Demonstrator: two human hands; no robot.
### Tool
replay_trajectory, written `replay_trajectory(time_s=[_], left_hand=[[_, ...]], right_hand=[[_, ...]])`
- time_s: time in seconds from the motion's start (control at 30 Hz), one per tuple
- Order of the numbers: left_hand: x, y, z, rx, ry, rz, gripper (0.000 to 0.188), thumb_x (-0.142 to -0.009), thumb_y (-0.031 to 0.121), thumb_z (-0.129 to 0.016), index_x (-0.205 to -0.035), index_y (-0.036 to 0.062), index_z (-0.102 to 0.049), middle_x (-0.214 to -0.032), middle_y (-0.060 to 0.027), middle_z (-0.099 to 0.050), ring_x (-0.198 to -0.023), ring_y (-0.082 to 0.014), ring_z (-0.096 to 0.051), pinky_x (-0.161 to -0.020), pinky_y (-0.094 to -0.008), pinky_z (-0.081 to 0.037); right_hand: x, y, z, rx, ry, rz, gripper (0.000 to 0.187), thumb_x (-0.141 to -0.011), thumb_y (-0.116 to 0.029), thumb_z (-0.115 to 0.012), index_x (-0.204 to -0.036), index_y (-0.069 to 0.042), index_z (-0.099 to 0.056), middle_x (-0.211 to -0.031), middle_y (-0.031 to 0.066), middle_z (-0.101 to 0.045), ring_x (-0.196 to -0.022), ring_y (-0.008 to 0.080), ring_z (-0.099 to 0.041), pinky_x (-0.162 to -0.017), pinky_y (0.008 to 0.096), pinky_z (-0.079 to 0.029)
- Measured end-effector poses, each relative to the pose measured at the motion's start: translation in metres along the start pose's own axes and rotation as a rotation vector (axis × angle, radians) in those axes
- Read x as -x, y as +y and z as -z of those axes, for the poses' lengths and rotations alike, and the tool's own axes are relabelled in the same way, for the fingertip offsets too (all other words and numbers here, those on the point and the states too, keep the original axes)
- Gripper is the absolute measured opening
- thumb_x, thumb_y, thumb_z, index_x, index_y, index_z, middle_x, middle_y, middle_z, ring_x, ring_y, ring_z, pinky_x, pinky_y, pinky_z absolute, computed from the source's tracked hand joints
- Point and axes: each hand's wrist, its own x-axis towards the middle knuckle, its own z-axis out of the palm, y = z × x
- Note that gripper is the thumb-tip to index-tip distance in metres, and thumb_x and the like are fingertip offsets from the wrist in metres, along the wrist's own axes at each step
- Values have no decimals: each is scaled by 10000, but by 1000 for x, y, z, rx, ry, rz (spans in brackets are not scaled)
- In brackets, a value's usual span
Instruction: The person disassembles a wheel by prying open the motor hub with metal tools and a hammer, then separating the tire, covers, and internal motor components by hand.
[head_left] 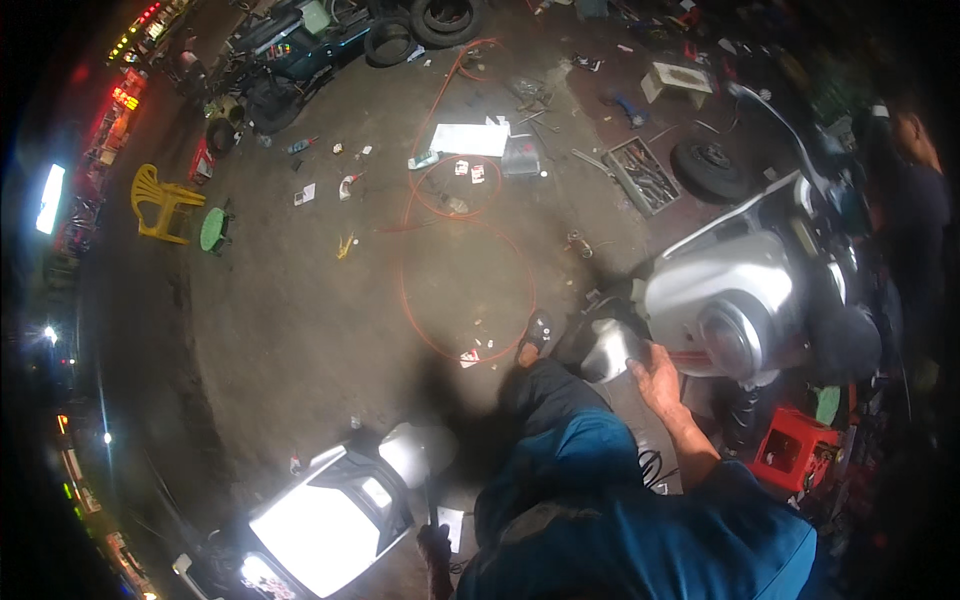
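My right hand point(662, 382) is closed at the edge of a white rounded part point(608, 352), thumb against it. Close by stands a silver-white motor scooter point(715, 285) with a round lamp-like end. At the lower edge my left hand point(436, 545), in shadow, is closed around a thin dark stalk point(432, 495). Above that stalk is a pale, blurred rounded shape point(408, 453) whose kind I cannot make out. Beside it is another vehicle with a bright, glaring white panel point(325, 525). My shoe point(538, 328) is on the floor ahead.
An orange hose point(402, 270) loops over the concrete floor. A tool tray point(645, 178) and a wheel point(712, 165) lie far right; a red stool point(795, 450) stands near right. A yellow chair point(162, 205) and green stool point(214, 230) stand left. Another person point(905, 210) is far right.
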Motion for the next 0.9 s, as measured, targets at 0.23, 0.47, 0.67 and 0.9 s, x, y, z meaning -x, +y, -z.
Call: replay_trajectory(time_s=[0.23, 0.47, 0.67, 0.9], left_hand=[[-91, 110, 39, 228, 157, -129, 321, -784, 303, -605, -659, 10, -565, -505, -85, -537, -501, -233, -576, -462, -345, -436], [-164, 214, 127, 449, -110, 65, 166, -733, 199, -649, -707, 50, -581, -499, -27, -484, -367, -121, -440, -334, -291, -371], [-253, 296, 203, 90, -83, -421, 277, -743, 247, -645, -635, 9, -552, -503, -61, -487, -424, -157, -490, -385, -327, -391], [-320, 530, 287, 212, -458, -321, 252, -765, 240, -628, -809, -6, -593, -569, -55, -527, -472, -125, -508, -428, -291, -417]], right_hand=[[-68, -91, -28, -23, -425, 131, 461, -830, -332, -613, -1138, -1, -523, -1135, 180, -552, -1028, 340, -544, -869, 382, -435], [-126, -117, -1, -29, -367, -55, 659, -815, -436, -580, -1213, 77, -464, -1247, 256, -477, -1182, 366, -447, -996, 380, -361], [-183, -166, -12, -179, -281, -281, 681, -808, -421, -610, -1239, 79, -442, -1280, 250, -455, -1205, 351, -435, -1007, 373, -353], [-274, -286, -70, -336, -685, 72, 657, -855, -569, -456, -1296, -82, -440, -1310, 196, -443, -1227, 351, -397, -1012, 438, -319]])
